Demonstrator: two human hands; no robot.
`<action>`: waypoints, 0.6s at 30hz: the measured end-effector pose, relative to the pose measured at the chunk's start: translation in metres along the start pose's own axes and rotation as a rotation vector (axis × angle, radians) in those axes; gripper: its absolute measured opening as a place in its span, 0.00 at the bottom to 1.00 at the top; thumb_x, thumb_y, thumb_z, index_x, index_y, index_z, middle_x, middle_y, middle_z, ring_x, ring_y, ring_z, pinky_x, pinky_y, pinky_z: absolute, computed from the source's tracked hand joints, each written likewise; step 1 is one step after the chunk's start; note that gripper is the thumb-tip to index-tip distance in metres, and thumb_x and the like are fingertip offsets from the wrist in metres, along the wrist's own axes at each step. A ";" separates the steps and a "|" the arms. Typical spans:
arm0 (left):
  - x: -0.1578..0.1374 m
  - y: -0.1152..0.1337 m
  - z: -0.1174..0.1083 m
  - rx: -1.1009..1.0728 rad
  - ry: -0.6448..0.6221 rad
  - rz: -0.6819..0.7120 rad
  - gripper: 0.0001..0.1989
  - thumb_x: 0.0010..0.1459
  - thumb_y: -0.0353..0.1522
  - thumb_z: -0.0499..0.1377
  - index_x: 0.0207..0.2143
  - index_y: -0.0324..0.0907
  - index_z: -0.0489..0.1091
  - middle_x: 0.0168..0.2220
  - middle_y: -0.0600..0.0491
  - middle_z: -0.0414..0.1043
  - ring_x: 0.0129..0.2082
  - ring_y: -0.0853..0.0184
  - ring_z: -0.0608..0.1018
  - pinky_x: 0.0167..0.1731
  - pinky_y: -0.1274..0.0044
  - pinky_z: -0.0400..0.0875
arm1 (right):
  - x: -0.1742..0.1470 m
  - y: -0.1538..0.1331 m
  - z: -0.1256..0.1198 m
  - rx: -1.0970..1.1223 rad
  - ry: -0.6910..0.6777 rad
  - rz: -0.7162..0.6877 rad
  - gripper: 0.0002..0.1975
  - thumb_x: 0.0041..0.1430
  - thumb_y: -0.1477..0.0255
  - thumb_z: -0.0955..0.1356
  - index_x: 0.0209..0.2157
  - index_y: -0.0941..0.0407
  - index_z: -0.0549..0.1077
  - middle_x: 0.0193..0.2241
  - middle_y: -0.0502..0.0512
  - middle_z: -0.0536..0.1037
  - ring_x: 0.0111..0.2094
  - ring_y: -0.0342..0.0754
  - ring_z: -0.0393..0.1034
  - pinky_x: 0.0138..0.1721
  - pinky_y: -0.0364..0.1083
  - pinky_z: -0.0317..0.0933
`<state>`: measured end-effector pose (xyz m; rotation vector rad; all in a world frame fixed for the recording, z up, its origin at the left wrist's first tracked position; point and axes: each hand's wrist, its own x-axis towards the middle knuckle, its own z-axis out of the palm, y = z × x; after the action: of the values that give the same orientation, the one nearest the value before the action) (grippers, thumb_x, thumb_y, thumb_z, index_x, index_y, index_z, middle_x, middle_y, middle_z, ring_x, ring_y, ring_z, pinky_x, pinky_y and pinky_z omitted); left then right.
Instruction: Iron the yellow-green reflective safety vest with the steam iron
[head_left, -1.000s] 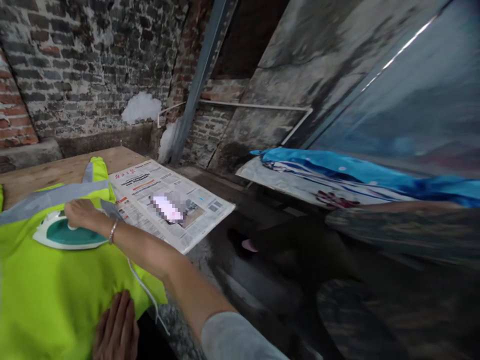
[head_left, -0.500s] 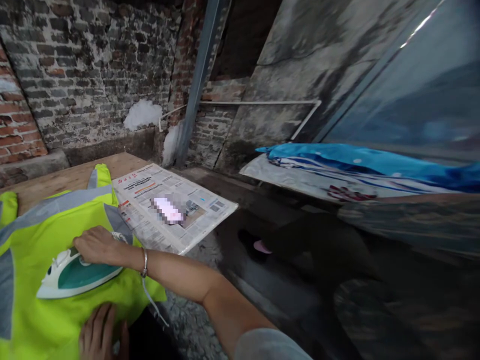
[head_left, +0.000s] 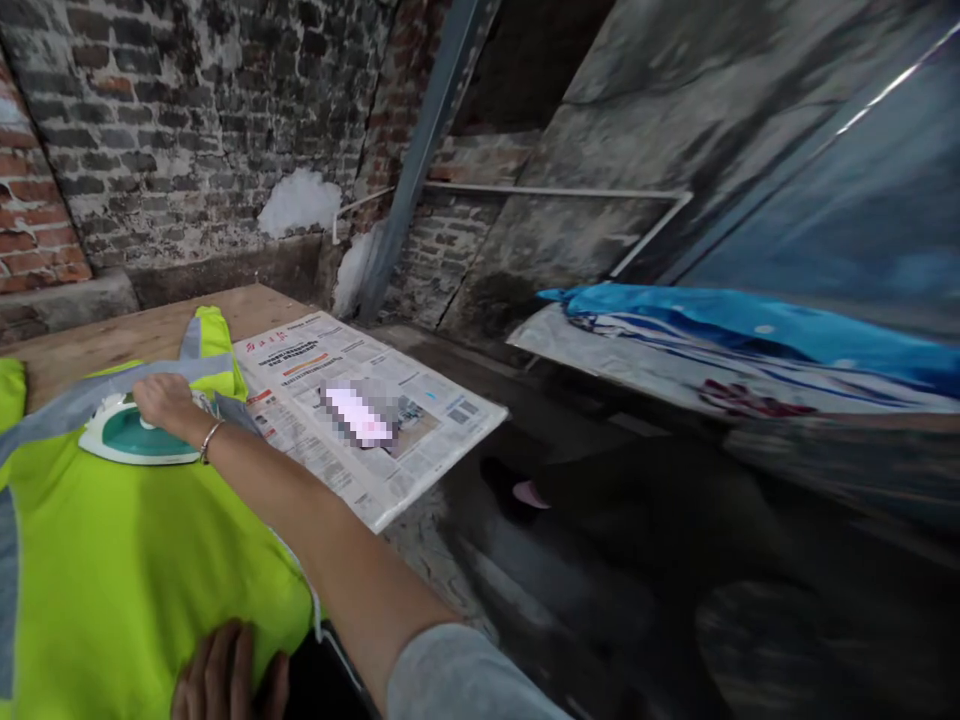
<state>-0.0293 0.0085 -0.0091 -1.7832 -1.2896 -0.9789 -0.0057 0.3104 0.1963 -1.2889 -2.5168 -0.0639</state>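
Green-and-white iron (head_left: 127, 440): is being held flat on the yellow garment (head_left: 157, 550), just below a grey band, its tip being pointed left.
Right hand (head_left: 163, 402): is being closed snugly round the iron's handle; the fingertips are being hidden by the knuckles.
Left hand (head_left: 225, 675): is being laid on the garment near its edge, loosely open, fingers a little bent; the wrist is being cut off by the bottom of the view, and whether cloth is being pinched cannot be told.
Garment edges: are being cut off at left and bottom; bare room is being left beyond, on the wooden table (head_left: 142, 320).
White cord (head_left: 318, 610): is being partly hidden by the forearm.
Newspaper (head_left: 364, 480): is being laid right of the garment; its picture is being masked by a pixelated patch (head_left: 360, 412). Red title characters and black headlines are being shown, too blurred to be read.
Blue cloth (head_left: 750, 315): is being spread on a second table (head_left: 570, 345), well apart, across shadowed floor.
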 end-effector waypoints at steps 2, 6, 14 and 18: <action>0.000 0.000 -0.001 0.006 -0.034 -0.022 0.19 0.58 0.37 0.72 0.50 0.44 0.77 0.42 0.48 0.84 0.41 0.57 0.82 0.43 0.67 0.70 | -0.004 -0.003 -0.003 0.014 -0.054 0.026 0.15 0.67 0.79 0.65 0.50 0.59 0.80 0.48 0.64 0.84 0.51 0.53 0.78 0.46 0.47 0.70; 0.001 -0.004 -0.004 -0.010 -0.051 0.012 0.16 0.59 0.36 0.71 0.49 0.43 0.77 0.43 0.47 0.83 0.42 0.58 0.82 0.45 0.68 0.70 | -0.039 -0.012 -0.015 0.018 -0.153 -0.007 0.15 0.62 0.75 0.70 0.49 0.59 0.81 0.47 0.67 0.85 0.49 0.57 0.81 0.42 0.48 0.71; 0.014 -0.009 -0.010 -0.016 -0.034 0.051 0.10 0.65 0.33 0.65 0.47 0.41 0.76 0.42 0.47 0.83 0.40 0.57 0.81 0.46 0.66 0.69 | -0.144 -0.035 -0.032 -0.026 -0.232 -0.281 0.13 0.64 0.66 0.70 0.44 0.58 0.82 0.39 0.64 0.86 0.44 0.59 0.83 0.35 0.49 0.71; 0.014 -0.010 -0.009 -0.005 -0.025 0.067 0.09 0.65 0.33 0.65 0.46 0.41 0.76 0.41 0.46 0.83 0.39 0.58 0.81 0.44 0.67 0.69 | -0.149 -0.036 -0.033 -0.062 -0.226 -0.328 0.14 0.66 0.65 0.69 0.47 0.58 0.81 0.40 0.63 0.86 0.44 0.58 0.83 0.35 0.49 0.71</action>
<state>-0.0372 0.0084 0.0087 -1.8357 -1.2362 -0.9262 0.0559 0.1662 0.1875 -0.9365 -2.9209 -0.0735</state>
